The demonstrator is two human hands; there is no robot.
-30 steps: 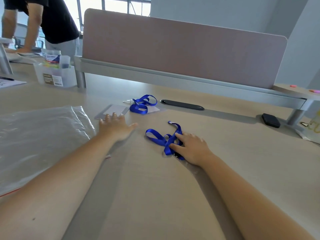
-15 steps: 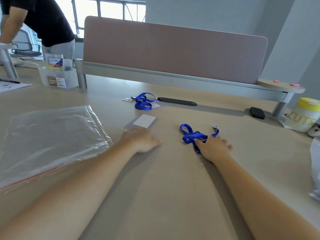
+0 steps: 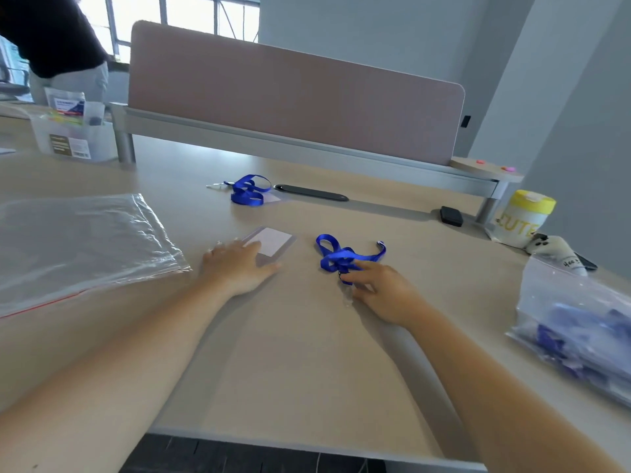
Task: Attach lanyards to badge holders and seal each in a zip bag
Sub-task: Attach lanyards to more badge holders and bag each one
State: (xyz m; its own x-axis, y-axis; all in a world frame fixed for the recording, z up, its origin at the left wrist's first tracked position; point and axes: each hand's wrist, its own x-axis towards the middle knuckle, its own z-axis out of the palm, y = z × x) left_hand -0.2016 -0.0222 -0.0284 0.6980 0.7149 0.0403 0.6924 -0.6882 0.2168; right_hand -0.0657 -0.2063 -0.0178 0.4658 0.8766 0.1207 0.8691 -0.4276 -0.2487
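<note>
Right now both hands are lying low on the desk (image 3: 307, 353), each on 1 half of the job. The left hand (image 3: 239, 268) is resting with its fingers fairly straight and close together, fingertips pressing on the near corner of the badge holder (image 3: 271, 241), a flat clear sleeve with a white card inside, lying just beyond the hand. The right hand (image 3: 382, 288) is sitting with loosely curled fingers on the near end of the blue lanyard (image 3: 345, 259), its index finger lying over the ribbon where the small clip (image 3: 343, 278) is showing; whether it is actually pinching the clip I cannot tell. Holder and lanyard are lying near each other but apart. Judging by looks, the holder is light, thin and slick on the smooth top, so it is likely sliding rather than lifting under a flat press; taking it by an edge or by the slot end seems wiser. The lanyard is soft, limp ribbon that is bunching and offering no stiffness, so the hard clip is the sensible place to grasp. Zip bags (image 3: 82, 240) are lying at left, floppy and slippery; a second lanyard (image 3: 249, 191) is lying farther back, and a filled bag (image 3: 577, 322) at right.
</note>
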